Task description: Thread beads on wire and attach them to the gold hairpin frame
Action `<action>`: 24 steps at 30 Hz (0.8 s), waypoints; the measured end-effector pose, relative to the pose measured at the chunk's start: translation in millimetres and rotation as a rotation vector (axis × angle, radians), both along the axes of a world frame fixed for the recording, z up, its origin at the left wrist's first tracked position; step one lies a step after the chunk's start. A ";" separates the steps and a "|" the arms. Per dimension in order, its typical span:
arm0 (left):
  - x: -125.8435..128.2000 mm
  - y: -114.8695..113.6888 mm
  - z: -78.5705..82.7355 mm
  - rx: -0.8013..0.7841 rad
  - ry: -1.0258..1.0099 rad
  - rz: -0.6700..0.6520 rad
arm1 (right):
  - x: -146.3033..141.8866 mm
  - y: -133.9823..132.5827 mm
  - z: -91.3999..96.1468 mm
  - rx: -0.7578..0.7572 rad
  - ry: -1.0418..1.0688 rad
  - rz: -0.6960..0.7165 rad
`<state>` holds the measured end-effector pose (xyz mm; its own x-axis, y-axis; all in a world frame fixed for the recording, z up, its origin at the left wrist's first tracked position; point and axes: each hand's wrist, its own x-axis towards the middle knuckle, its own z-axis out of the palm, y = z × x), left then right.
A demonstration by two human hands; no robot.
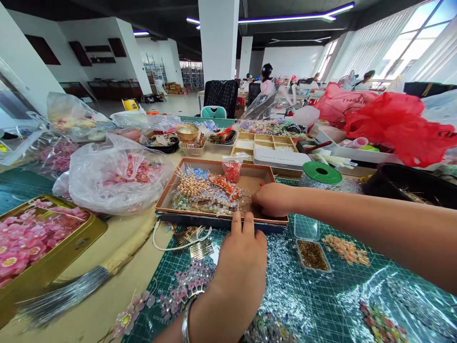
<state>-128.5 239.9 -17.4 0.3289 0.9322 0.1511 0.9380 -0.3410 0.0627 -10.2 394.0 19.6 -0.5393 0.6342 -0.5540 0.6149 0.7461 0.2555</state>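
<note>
**While L hand (243,267) is at tray's (282,220) near edge, R hand (272,199) is down inside it**

Nearest, L wrist wears a silver bracelet (185,321). Just right of that wrist, clear beads (267,329) lie on the green mat (321,305); left of it, a pink flower (124,320) & a spread of pink beadwork (183,286). Further L, a wire bundle (71,290) w/ wrapped handle, then a gold tin (84,238) full of pink petals (21,243).

Right of L hand, below R forearm: small clear box of gold beads (312,255), w/ peach bits (347,249) beside it. Left of L fingertips: metal combs (202,248) & white cord (170,248).

L hand: two fingers out straight, slightly apart, tips at tray edge; can't tell if anything's pinched. R hand: fingers curled down in tray's right part, tips hidden, so can't tell if pressed together or holding sth.

In tray, left of R hand: mixed beads (200,204) & gold sprigs (193,183); just beyond, a bag of red beads (232,169).

Past R hand, to its right: green spool (322,172). Straight beyond tray: divided wooden box (262,138), w/ gold bowl (187,133) to its left. Far R, red plastic bags (396,124); farther back, a dark-draped chair (221,95) & a seated person (267,71).
</note>
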 end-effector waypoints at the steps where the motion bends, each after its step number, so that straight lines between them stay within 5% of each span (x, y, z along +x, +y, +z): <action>1: 0.1 -0.3 0.4 0.006 0.003 -0.001 | 0.5 -0.1 -1.3 0.001 0.000 -0.003; 13: -1.1 -0.7 4.4 -0.035 0.000 -0.007 | 4.5 2.0 -18.4 0.021 0.053 0.016; 24: -0.7 -1.9 0.1 0.028 0.008 -0.004 | 1.5 0.1 -7.6 0.043 0.101 0.017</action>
